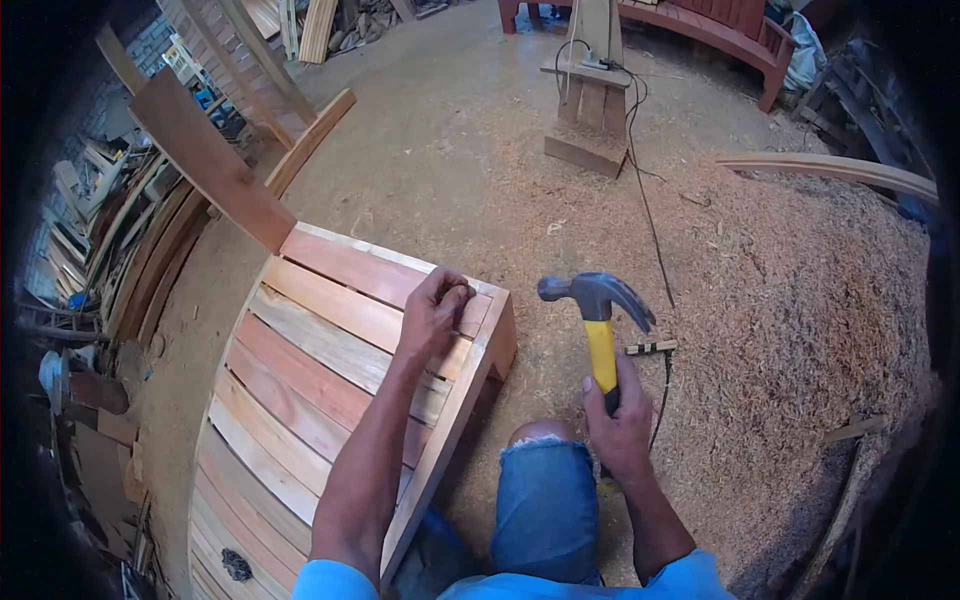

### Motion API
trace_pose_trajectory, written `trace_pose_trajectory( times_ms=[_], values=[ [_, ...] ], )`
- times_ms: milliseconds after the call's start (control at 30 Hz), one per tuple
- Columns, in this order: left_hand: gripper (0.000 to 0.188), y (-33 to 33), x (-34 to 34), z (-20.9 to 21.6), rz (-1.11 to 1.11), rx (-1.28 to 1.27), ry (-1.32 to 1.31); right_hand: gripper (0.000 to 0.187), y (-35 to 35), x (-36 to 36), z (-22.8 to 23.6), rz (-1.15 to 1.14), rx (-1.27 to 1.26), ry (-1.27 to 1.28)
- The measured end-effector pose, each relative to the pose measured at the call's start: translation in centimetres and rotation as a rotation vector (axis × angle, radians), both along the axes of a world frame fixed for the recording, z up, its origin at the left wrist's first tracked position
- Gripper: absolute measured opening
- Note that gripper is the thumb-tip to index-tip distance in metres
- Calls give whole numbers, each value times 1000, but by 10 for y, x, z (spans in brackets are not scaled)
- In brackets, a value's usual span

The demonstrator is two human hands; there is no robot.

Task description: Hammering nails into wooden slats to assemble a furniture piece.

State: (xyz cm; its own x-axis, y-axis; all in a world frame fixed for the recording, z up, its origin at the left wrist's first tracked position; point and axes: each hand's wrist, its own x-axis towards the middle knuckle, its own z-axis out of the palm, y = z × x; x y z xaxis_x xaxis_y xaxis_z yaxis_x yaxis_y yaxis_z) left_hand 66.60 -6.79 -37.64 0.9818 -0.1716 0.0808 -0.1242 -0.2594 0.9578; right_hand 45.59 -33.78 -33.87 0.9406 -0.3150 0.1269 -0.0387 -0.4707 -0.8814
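Observation:
A claw hammer (pixel 601 350) with a dark metal head and a yellow and black handle is upright in my right hand (pixel 618 425). Its head is raised to the right of a slatted wooden piece (pixel 325 345), apart from the wood. My left hand (pixel 437 310) rests on the far right corner of those slats. Thumb and fingers there are pinched together, and whatever they hold is too small or hidden to make out. On the near slats lies a small dark clump (pixel 236 565) whose kind I cannot tell.
An upright board (pixel 210 160) rises from the slatted piece's far left corner. Wood shavings (pixel 800 370) heap on the right. A cable (pixel 648 220) runs down from a wooden stand (pixel 590 125). Farther back is a reddish bench (pixel 700 30); wood scraps (pixel 100 220) pile on the left.

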Motion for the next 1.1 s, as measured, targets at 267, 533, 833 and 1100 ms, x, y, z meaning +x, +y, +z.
trace_pose_trajectory(
  times_ms=[267,533,833,1100],
  values=[
    [13,-10,-4,-7,-56,229,-251,47,16,56,-11,157,-132,-108],
    [14,-9,-6,0,-45,307,-294,61,26,76,27,289,-286,-49],
    [11,-8,-5,-9,29,411,-338,60,33,89,34,409,-707,38],
    [10,-1,-3,-12,31,364,-390,59,32,87,30,417,-755,94]
  ],
)
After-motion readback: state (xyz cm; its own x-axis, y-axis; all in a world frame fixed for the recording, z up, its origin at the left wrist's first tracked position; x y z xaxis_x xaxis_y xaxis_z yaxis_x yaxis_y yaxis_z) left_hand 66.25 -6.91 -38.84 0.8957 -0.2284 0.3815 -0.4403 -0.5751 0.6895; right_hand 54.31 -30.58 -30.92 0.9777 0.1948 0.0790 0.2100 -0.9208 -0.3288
